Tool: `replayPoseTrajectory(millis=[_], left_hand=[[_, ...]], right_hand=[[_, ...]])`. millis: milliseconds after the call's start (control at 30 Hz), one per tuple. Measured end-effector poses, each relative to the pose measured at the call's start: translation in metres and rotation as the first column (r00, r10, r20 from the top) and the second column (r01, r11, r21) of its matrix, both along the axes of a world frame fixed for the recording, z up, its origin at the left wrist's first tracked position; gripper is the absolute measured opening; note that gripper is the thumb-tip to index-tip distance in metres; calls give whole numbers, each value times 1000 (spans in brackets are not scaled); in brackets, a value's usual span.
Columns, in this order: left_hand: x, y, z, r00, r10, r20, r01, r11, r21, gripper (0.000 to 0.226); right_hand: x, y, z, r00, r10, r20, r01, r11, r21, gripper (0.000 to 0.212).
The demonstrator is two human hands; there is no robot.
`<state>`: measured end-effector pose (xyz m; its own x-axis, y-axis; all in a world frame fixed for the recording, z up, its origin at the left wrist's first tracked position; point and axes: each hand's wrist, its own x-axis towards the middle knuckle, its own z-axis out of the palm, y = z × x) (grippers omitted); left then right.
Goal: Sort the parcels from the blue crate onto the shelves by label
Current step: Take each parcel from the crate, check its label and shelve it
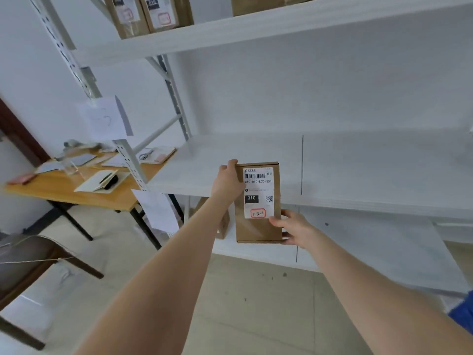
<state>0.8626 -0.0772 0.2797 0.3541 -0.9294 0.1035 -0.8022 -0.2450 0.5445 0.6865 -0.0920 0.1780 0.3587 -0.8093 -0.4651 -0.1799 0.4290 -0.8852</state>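
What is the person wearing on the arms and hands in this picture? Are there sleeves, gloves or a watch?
Nothing worn shows. The left forearm and right forearm are bare to the frame edge, no sleeve in view. The left hand and right hand have no gloves; no watch, band or ring is visible.

The parcel [257, 230] is upright before the front edge of the middle shelf [225, 160]. The left grip [227, 183] is at its upper left corner, and the right grip [294, 228] is at its lower right side. Under them lies the lower shelf [371, 247]; a second box [223, 228] sits on its left end, behind the left forearm. On the upper shelf [281, 24], two more parcels [158, 14] stand side by side at the left. Left of the shelving post [129, 162] is a worktop [64, 193] carrying a notebook [98, 180] and papers. A chair [30, 254] stands nearer, at the far left. The crate [463, 317] is at the bottom right edge.
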Motion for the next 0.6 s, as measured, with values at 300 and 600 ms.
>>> replayPoseTrajectory(millis=[300, 600], left_hand=[[140, -94, 15, 996, 56, 64, -56, 998, 5, 66], [239, -147, 5, 993, 116, -26, -118, 986, -119, 44]], right_hand=[[161, -108, -1, 999, -13, 52, 13, 1000, -14, 53], [266, -161, 1, 976, -67, -206, 1, 951, -308, 55]])
